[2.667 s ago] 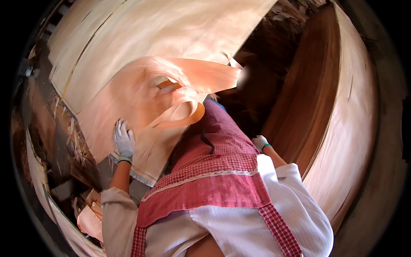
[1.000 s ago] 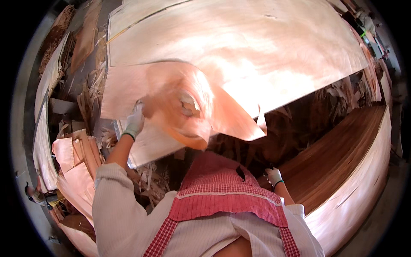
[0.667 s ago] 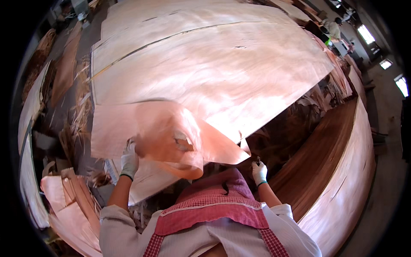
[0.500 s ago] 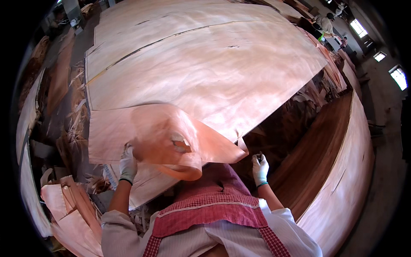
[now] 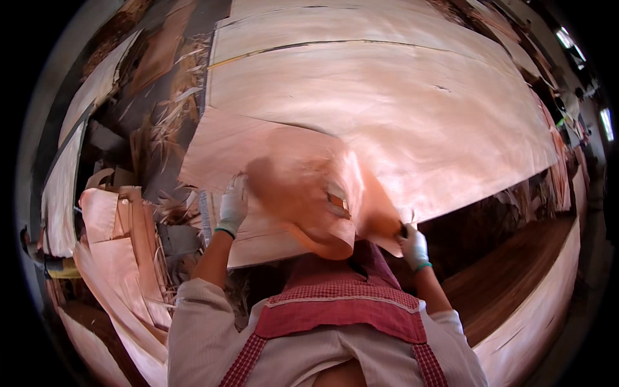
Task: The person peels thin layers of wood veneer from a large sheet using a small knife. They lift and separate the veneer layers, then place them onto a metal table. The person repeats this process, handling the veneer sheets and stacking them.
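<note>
**Handling a curled veneer sheet over a stack**

Gripping with fingers closed, the left hand point(image 5: 233, 205), in a white glove, clamps the left edge of a thin, pinkish veneer sheet point(image 5: 303, 187). The right hand point(image 5: 412, 244), also gloved in white with a green cuff, pinches the sheet's near right corner between thumb and fingers. Between the two hands the sheet buckles and rolls under itself into a loose curl, blurred in places, just above the red checked apron point(image 5: 335, 309) worn over a pale long-sleeved shirt.

Past the hands, the held sheet's far part lies on a broad stack of veneer point(image 5: 387, 103) that fills the far and middle part of the scene; a dark seam runs across the stack near its far edge. To the left, narrow strips and curled offcuts point(image 5: 122, 251) lean and pile together, with splintered scraps point(image 5: 174, 122) farther off. To the right, beyond a dark gap, a darker brown stack of sheets point(image 5: 516, 284) curves along the near right side, with a paler edge on its outer rim.
</note>
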